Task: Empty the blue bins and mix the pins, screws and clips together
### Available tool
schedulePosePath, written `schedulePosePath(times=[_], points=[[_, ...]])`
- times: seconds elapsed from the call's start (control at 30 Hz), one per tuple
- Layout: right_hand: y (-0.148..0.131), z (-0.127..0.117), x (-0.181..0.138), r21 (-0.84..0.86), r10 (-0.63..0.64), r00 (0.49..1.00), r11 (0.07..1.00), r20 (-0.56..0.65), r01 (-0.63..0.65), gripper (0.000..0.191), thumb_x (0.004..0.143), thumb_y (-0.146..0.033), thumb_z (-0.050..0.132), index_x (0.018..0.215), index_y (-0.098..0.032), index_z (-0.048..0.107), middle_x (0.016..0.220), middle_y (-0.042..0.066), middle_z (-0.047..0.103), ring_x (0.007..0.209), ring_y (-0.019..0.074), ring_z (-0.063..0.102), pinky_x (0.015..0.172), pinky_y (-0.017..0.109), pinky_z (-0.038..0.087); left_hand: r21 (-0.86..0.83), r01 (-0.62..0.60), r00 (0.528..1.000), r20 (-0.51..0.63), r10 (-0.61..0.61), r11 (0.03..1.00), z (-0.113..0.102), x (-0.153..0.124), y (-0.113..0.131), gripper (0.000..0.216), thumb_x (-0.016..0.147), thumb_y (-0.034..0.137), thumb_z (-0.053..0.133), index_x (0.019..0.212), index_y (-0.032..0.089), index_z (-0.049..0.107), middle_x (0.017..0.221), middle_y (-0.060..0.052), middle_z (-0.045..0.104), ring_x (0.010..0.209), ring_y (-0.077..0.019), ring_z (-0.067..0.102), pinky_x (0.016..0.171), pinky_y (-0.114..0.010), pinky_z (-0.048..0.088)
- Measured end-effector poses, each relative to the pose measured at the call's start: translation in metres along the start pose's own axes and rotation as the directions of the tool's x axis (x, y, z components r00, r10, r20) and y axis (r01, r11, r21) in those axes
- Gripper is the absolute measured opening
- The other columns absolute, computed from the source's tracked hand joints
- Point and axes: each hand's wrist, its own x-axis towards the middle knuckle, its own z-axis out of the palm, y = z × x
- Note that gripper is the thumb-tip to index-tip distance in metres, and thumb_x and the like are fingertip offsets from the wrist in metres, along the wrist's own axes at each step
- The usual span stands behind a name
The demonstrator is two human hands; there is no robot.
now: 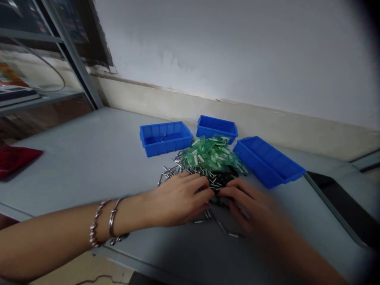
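A heap of slender silver metal pins (175, 169) lies on the grey table, with small green plastic packets (208, 152) piled on its far side. My left hand (184, 196) reaches over the near side of the heap. Its fingers are bent down and closed, and whatever is between them is hidden. Close by on the right, my right hand (251, 202) has curled fingers at the heap's edge, beside some black pieces (225, 179). What it grips is too small and blurred to make out. A few loose pins (233, 234) lie below the hands.
Behind the heap stand a left blue bin (168, 148) with a pin inside, a middle blue bin (218, 124) and a right blue bin (267, 162). A dark flat panel (341, 202) lies at the right. A red item (18, 158) sits at the far left, near a metal frame (77, 71).
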Motion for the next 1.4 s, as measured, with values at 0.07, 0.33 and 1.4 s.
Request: schedulePosePath(times=[0.07, 0.33, 1.4], points=[[-0.006, 0.002, -0.001, 0.036, 0.001, 1.000, 0.999, -0.012, -0.001, 0.028, 0.081, -0.004, 0.038, 0.092, -0.021, 0.057, 0.090, 0.006, 0.057, 0.078, 0.0137, 0.059, 0.066, 0.025, 0.049, -0.001, -0.018, 1.000, -0.004, 0.018, 1.000, 0.000, 0.000, 0.000, 0.017, 0.089, 0.025, 0.046, 0.091, 0.014, 0.057, 0.085, -0.005, 0.057, 0.075, -0.0175, 0.051, 0.065, -0.030, 0.046], [-0.017, 0.001, 0.005, 0.057, -0.025, 0.993, 0.998, -0.119, 0.032, 0.019, 0.083, -0.009, 0.043, 0.083, -0.021, 0.058, 0.084, 0.004, 0.059, 0.073, 0.0127, 0.060, 0.061, 0.023, 0.049, 0.046, -0.036, 0.999, -0.025, 0.038, 0.998, 0.002, 0.000, 0.000, 0.012, 0.089, 0.018, 0.046, 0.088, 0.013, 0.057, 0.085, -0.005, 0.059, 0.075, -0.0172, 0.053, 0.067, -0.030, 0.046], [-0.012, 0.004, 0.002, 0.070, 0.004, 0.999, 0.998, -0.044, -0.001, 0.015, 0.083, -0.014, 0.047, 0.095, -0.020, 0.054, 0.089, 0.004, 0.059, 0.078, 0.0151, 0.058, 0.066, 0.028, 0.049, -0.073, 0.056, 0.997, -0.057, -0.060, 0.996, 0.000, -0.001, 0.001, 0.026, 0.093, 0.024, 0.035, 0.088, 0.015, 0.060, 0.083, -0.006, 0.059, 0.072, -0.0146, 0.055, 0.065, -0.027, 0.048]])
